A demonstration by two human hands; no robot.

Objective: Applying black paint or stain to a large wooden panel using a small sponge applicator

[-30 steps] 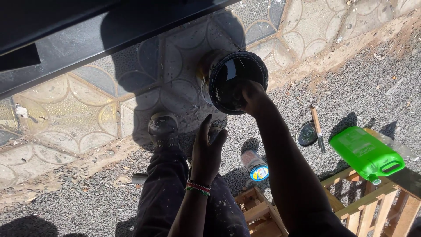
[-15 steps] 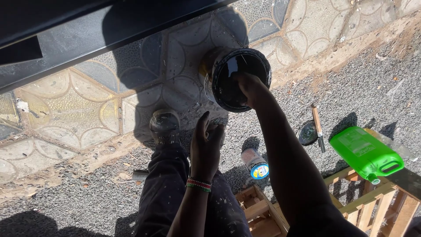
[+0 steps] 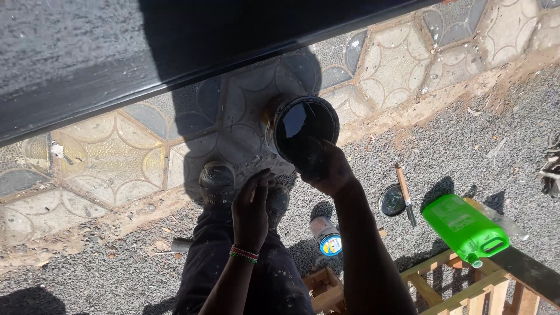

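Black paint fills the open tin (image 3: 303,131) that stands on the patterned paving (image 3: 105,157), just at the edge of the gravel (image 3: 455,146). My right hand (image 3: 326,166) is down at the near rim of that tin, fingers curled against it; whether they grip the rim itself or something small at it I cannot tell, since the hand sits in shadow. My left hand (image 3: 251,207) hangs free in front of my knees, fingers loosely spread and holding nothing, with a beaded band (image 3: 243,254) round the wrist. Below it are my dark, paint-flecked trousers (image 3: 233,280) and one scuffed shoe (image 3: 217,178) planted on the paving just left of the tin. A broad black painted beam (image 3: 146,64) crosses the top of the view, its shadow falling over the tiles. On the gravel near my right arm stands a small can with a blue and yellow label (image 3: 326,236). Further right lie a round dark lid (image 3: 392,201) and a wooden-handled tool (image 3: 404,192), touching or overlapping each other. A bright green plastic jug (image 3: 464,227) lies on its side on a wooden frame (image 3: 455,286) at the lower right.
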